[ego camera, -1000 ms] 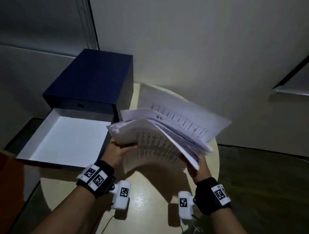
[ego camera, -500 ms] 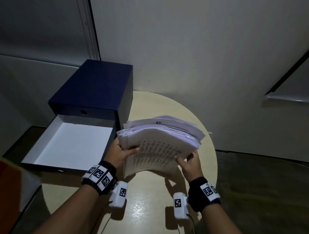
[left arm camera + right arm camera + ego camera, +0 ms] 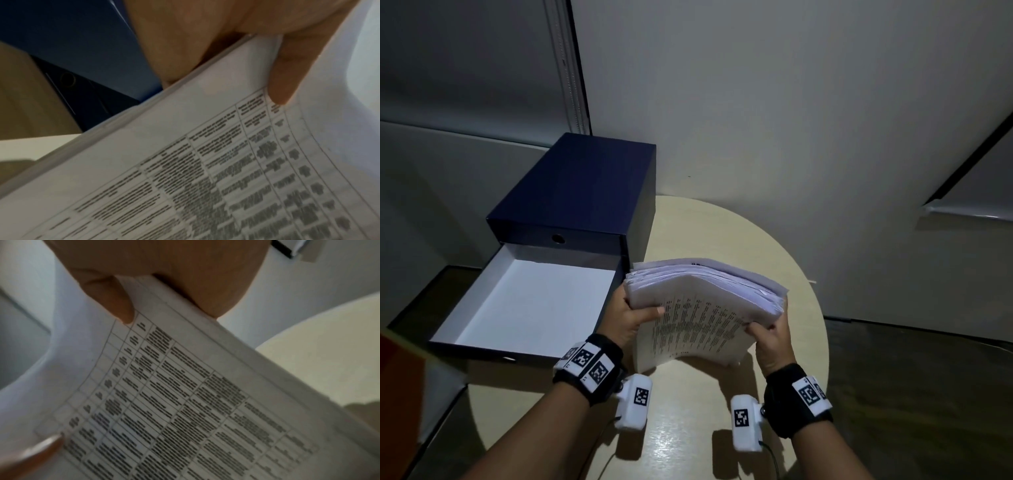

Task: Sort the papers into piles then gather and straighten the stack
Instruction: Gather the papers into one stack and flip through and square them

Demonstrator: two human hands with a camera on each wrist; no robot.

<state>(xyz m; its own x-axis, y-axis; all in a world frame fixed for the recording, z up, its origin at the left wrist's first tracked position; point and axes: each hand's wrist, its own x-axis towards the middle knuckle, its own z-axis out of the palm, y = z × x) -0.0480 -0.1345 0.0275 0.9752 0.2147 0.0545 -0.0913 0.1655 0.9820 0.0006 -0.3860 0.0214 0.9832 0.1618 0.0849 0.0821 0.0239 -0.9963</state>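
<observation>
Straightening step: our left hand (image 3: 627, 317) and right hand (image 3: 770, 337) pinch the printed paper stack (image 3: 702, 310) upright on the round table (image 3: 722, 233). Top edges ragged; next, we judge, tap it square.

Round beige table (image 3: 784, 240) (glossy) under a navy box (image 3: 585, 192)

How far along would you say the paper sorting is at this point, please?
Done: the papers are gathered into one stack; no separate piles lie on the table. In hand: the left hand and right hand grip the stack's sides, standing it on its lower edge on the table. Left: the top edges are uneven and fanned, so straightening isn't finished. The box beside it sits open.
</observation>
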